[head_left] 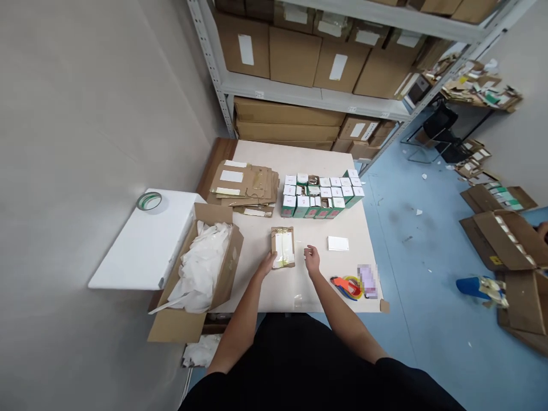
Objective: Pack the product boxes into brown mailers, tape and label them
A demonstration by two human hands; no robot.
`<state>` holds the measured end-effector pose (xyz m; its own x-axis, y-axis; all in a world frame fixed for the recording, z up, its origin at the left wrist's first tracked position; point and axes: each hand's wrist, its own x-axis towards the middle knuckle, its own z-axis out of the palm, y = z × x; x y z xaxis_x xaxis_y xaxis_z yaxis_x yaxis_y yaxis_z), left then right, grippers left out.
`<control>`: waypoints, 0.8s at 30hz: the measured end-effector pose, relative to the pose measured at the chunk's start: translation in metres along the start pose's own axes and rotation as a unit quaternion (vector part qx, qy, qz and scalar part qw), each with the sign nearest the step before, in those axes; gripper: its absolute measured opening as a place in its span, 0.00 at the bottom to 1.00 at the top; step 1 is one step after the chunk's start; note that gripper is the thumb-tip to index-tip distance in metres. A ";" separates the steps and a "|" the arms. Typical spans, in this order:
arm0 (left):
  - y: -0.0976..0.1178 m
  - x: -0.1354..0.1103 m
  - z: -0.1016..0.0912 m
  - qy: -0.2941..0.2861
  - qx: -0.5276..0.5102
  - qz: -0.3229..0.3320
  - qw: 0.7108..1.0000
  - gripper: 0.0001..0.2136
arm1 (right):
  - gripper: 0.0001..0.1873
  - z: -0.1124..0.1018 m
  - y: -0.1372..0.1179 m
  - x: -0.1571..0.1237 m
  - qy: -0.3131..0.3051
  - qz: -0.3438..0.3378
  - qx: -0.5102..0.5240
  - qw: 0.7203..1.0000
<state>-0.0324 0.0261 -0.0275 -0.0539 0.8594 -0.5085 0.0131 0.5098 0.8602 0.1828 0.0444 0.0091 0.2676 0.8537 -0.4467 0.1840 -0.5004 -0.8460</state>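
A small brown cardboard box (277,264) with white labels and shiny clear tape lies on the pale table (257,291). My left hand (268,262) grips its lower left edge. To the right of the box, and apart from it, is my right hand (312,260), its fingers curled in; whatever they may pinch is too small to make out. A white rectangular stack of labels or cards (338,244) sits farther right. Near the front right corner lies an orange-handled tool (346,285) beside a yellow and blue ring-shaped item (356,290).
Behind the box stand rows of green-and-white cartons (302,205), with flattened cardboard (246,181) to their left. An open carton (229,268) of white wrapping stands at the left, by a white panel (137,245) carrying a tape roll (149,201). Shelving (299,94) closes off the back.
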 end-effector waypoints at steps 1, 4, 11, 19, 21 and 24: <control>-0.003 -0.003 -0.001 -0.015 -0.031 0.008 0.999 0.32 | 0.29 0.005 0.000 -0.001 -0.001 0.009 -0.023 1.000; -0.010 -0.014 0.003 -0.026 -0.065 0.020 0.997 0.39 | 0.32 0.020 0.002 -0.004 -0.079 0.030 -0.057 0.995; 0.013 -0.032 0.014 0.008 -0.100 0.024 0.995 0.36 | 0.35 0.021 -0.016 -0.003 -0.120 0.014 -0.039 0.992; 0.066 -0.066 0.028 0.059 -0.091 0.078 0.991 0.39 | 0.33 -0.024 -0.042 -0.011 -0.169 -0.096 0.066 0.979; 0.071 -0.080 0.036 0.063 -0.099 0.096 0.988 0.41 | 0.33 -0.035 -0.046 -0.015 -0.184 -0.111 0.081 0.973; 0.068 -0.103 0.048 0.084 -0.125 0.128 0.980 0.44 | 0.32 -0.044 -0.049 -0.022 -0.218 -0.116 0.103 0.964</control>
<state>0.0217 -0.0257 0.0819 -0.2450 0.9285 -0.2792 -0.1967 0.2344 0.9520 0.2095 0.0436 0.0731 -0.1882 0.9412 -0.2806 -0.0134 -0.2881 -0.9575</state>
